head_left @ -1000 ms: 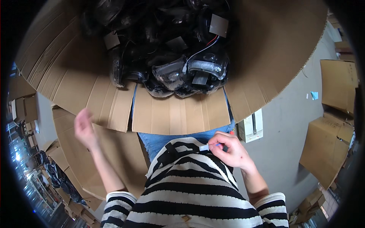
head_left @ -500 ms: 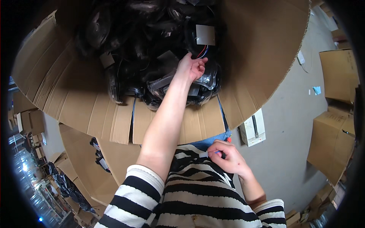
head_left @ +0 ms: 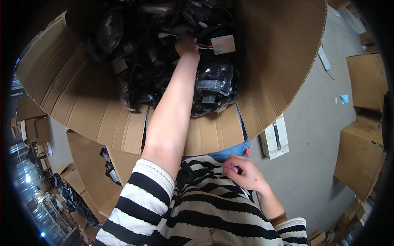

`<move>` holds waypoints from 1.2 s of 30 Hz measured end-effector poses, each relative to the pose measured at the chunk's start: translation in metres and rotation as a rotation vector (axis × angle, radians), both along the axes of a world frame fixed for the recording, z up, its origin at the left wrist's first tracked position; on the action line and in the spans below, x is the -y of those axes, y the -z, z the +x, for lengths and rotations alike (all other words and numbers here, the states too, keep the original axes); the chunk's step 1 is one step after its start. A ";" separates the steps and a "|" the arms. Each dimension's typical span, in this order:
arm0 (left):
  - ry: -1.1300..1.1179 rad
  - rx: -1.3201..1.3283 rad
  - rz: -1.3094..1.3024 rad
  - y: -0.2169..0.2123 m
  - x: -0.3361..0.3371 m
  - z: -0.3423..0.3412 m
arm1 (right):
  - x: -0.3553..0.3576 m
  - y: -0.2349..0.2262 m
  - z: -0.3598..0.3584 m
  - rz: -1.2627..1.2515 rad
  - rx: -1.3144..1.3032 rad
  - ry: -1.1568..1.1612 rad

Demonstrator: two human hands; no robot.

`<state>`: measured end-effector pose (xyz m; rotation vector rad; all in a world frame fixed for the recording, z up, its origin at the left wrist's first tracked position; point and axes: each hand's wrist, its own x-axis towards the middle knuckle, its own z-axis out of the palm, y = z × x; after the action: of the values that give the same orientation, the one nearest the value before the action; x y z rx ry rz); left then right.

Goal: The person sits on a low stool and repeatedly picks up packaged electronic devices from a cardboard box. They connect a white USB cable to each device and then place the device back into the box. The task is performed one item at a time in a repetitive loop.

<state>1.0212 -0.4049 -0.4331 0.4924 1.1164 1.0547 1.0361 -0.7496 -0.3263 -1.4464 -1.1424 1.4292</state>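
I have my left grip [head_left: 187, 48] deep inside a large cardboard box [head_left: 287, 53], over a heap of dark parts wrapped in clear plastic [head_left: 152, 11]. It is right at some red and blue wires [head_left: 205, 46], which run from the hand's right side to a pale square tag [head_left: 223, 44]. A thin white lead [head_left: 169, 35] shows just left of the same hand. My fingers there are in shadow and partly hidden, so I can't say whether they are closed around the wires or only resting against them.

My right grip [head_left: 243, 171] is near my waist, in front of my striped shirt [head_left: 221, 205], with thumb and fingers pinched on a small whitish connector [head_left: 218, 170] that sticks out to the left. A bit of blue shows between the fingertips.

My left forearm [head_left: 170, 112] crosses the box's front flap [head_left: 211, 135]. Just right of that forearm, near the flap, sits a wrapped part [head_left: 214, 80] with a smaller grey tag [head_left: 208, 99] below it.

Beyond the box on my right, a white case [head_left: 269, 143] with a dark handle stands on the grey floor [head_left: 308, 164], and farther right is a brown carton [head_left: 361, 153].
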 end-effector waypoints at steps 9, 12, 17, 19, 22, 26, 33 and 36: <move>0.094 -0.160 -0.402 0.022 0.011 -0.026 | 0.000 -0.004 -0.003 -0.012 -0.031 -0.021; 0.218 -0.187 -0.477 0.014 0.012 -0.006 | 0.001 -0.006 -0.002 -0.032 -0.026 -0.021; 0.113 -0.224 -0.270 0.042 -0.003 0.005 | 0.006 0.000 -0.002 0.000 0.017 -0.021; 0.066 -0.168 -0.039 0.036 0.002 0.019 | 0.007 0.001 0.000 -0.015 0.034 -0.022; 0.006 0.114 0.165 0.028 -0.002 0.025 | 0.006 0.000 0.001 -0.017 0.050 -0.054; 0.159 -0.295 -0.182 0.025 0.004 0.022 | 0.000 -0.002 -0.003 0.003 0.042 -0.046; 0.074 -0.281 0.051 0.024 -0.015 0.035 | 0.007 0.001 -0.006 0.008 0.027 -0.045; 0.101 -0.264 0.227 0.013 -0.006 0.057 | 0.011 0.005 0.000 0.013 0.053 -0.017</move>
<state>1.0780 -0.3988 -0.4464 0.8806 1.1938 1.0539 1.0365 -0.7605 -0.3315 -1.4763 -1.1975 1.3999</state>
